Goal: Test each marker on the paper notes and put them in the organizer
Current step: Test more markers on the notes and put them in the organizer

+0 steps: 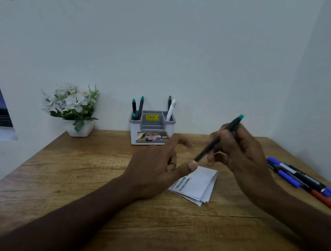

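Between the two hands, above the paper notes (196, 185), a black marker (218, 139) with a green end cap sat tilted, green end up and to the right, dark lower end pointing down-left. Right hand (241, 150) gripped it around the middle of the barrel, fingers curled tight on it. Left hand (160, 166) held nothing: fingers spread loose, thumb tip just beside the marker's lower end; contact couldn't be confirmed.

Paper notes lay folded on the wooden desk (84, 173) directly under the hands, partly covered by the left hand, with green and dark scribble lines visible near the left thumb.

Beyond the hands, against the wall, stood the organizer (153, 129), white with grey insert and a yellow sticker. Its left compartment held green-capped markers (138, 107); its right compartment held a white pen (170, 109) plus a dark marker behind it.

Right of the right hand, near the desk edge, lay a loose group of untested markers (307, 182): blue, black and red, roughly parallel, touching each other.

Far left of the left hand, a white flower pot (74, 109) in the desk corner.
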Demonstrator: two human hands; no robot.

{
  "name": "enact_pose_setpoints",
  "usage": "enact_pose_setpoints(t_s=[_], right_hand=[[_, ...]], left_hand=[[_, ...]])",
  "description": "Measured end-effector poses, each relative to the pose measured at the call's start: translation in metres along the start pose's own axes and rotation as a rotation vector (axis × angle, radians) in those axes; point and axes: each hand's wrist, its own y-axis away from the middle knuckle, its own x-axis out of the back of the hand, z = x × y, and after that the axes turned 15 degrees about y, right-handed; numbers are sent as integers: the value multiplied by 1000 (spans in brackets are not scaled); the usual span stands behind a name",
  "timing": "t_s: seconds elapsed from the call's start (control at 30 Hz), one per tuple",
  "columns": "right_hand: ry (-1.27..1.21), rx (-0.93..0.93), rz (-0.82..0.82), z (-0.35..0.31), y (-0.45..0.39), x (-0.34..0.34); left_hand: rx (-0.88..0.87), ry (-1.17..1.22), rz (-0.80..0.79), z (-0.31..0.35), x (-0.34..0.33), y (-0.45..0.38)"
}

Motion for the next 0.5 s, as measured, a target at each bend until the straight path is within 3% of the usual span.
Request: enact_pose_setpoints(t_s=[0.13,0.23,0.33,0.5], right_hand=[[-212,-157,11,10,-8,12],[-213,-250,-68,20,-12,12],[-227,-309,-115,27,-13,13],[35,-292,-215,31,-7,9]], left_hand=[[26,-112,-97,-5,6,3],[44,-214,-253,-4,2,2],[66,-226,-283,-5,2,-1],[56,-255,-321,-5,0,-1]])
